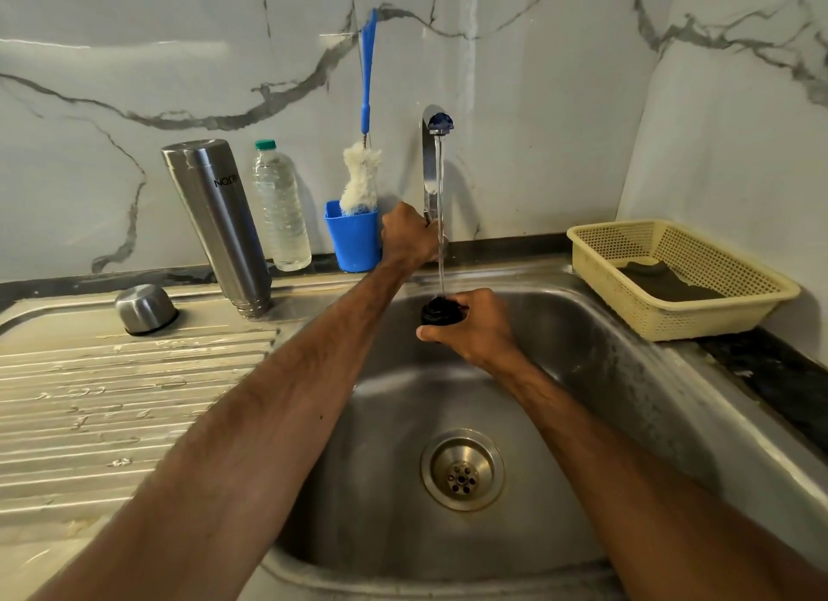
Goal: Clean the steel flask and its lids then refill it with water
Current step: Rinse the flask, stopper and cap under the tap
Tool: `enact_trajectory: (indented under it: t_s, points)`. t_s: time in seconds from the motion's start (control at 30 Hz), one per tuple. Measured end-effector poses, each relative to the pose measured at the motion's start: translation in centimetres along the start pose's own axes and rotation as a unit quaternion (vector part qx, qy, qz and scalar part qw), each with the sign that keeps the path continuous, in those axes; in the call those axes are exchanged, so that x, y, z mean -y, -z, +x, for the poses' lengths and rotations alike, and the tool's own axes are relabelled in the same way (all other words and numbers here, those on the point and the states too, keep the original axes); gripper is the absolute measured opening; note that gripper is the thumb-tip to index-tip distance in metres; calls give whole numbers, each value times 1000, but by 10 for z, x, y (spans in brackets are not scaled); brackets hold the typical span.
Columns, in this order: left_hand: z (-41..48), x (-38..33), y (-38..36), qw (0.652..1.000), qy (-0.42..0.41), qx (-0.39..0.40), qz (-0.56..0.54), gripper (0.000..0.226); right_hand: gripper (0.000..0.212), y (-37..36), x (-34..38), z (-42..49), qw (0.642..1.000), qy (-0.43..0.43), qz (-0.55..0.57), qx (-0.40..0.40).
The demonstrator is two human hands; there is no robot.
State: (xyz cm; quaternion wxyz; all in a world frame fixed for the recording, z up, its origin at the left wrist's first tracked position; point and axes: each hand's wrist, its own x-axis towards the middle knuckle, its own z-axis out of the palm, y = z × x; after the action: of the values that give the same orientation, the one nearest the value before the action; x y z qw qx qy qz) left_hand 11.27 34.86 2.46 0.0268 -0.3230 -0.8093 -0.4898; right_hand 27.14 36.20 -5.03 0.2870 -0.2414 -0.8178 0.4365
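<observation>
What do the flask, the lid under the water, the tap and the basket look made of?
Flask: brushed steel, satin sheen. Lid, held by the right hand: black, probably plastic, dull. Tap, held by the left hand: polished metal, mirror-like. Basket: cream plastic, moulded mesh.

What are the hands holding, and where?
The right hand holds the black lid by its sides, under the water. The left hand grips the tap near its base.

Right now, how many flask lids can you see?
2. The steel cap sits on the draining board left of the flask; the black lid is in the right hand under the running tap. I see no others.
</observation>
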Motion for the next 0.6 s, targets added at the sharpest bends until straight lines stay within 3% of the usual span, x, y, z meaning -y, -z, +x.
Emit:
enact_trajectory:
  t_s: [0.3, 0.4, 0.6]
  points:
    - [-19, -1, 11, 999, -26, 22, 11, 31, 37, 0, -2, 1, 1000, 1, 0, 9]
    - [-46, 9, 18, 998, 7, 60, 5, 38, 38, 0, -1, 2, 1000, -6, 15, 3]
    - [-90, 39, 36, 993, 57, 103, 7, 13, 48, 0, 5, -2, 999, -32, 10, 29]
